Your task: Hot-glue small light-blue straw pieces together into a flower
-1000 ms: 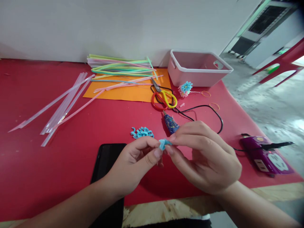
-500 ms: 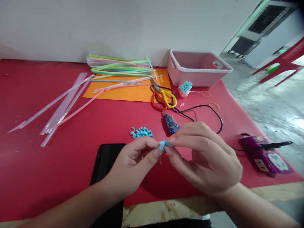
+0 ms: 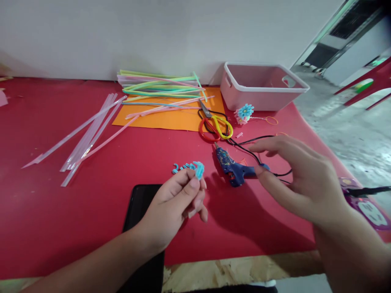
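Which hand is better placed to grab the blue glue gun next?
Probably the right hand: it looks open and empty, close to the blue glue gun, while the left hand pinches a small light-blue piece.

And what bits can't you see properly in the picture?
All from the head view:
- The lower end of the blue piece: the left hand covers it.
- Part of the black slab: the left arm crosses it.
- Most of the pink box's bottom: its front wall hides it.
- The purple socket block's right side: cut off by the edge.
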The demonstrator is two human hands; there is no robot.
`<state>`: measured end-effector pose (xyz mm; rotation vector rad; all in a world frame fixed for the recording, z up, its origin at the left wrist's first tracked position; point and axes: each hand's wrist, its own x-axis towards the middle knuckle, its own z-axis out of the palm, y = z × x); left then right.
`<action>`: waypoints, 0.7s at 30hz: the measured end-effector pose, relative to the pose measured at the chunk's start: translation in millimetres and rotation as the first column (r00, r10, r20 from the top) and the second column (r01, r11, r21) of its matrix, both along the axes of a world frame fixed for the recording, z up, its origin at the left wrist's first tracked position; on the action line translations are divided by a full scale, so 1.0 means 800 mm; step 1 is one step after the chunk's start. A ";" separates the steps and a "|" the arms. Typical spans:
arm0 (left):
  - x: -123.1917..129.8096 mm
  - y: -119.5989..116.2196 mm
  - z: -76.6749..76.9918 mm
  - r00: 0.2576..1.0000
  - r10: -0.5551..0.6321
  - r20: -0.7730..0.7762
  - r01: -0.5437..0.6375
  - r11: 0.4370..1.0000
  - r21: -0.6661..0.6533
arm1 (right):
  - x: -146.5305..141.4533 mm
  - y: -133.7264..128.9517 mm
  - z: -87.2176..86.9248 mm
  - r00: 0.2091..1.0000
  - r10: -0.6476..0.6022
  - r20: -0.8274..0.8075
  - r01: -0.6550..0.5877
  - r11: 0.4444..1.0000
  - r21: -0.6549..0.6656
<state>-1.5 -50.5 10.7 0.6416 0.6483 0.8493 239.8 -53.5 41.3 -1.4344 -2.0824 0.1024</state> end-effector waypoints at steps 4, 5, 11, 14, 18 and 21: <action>0.001 0.003 0.005 0.998 -0.014 0.069 0.018 0.998 -0.060 | 0.042 0.013 -0.022 0.958 0.030 0.286 0.027 0.981 -0.194; 0.001 0.004 0.005 0.997 -0.013 0.075 0.017 0.998 -0.063 | 0.047 0.014 -0.029 0.951 0.048 0.306 0.022 0.975 -0.222; -0.002 0.005 0.004 0.996 -0.041 0.079 0.049 0.993 -0.107 | 0.048 0.016 -0.059 0.952 0.045 0.303 0.023 0.976 -0.217; -0.003 0.005 0.007 0.998 -0.048 0.045 0.054 0.990 -0.127 | 0.043 0.016 -0.062 0.950 0.043 0.308 -0.002 0.991 -0.132; -0.002 0.004 0.009 1.000 -0.009 -0.028 0.007 0.996 -0.087 | 0.028 0.008 -0.045 0.990 0.060 0.131 -0.066 0.997 0.042; 0.000 0.003 0.010 0.993 0.026 -0.111 -0.031 0.999 -0.044 | 0.013 -0.004 -0.030 0.981 0.158 -0.108 -0.153 0.987 0.058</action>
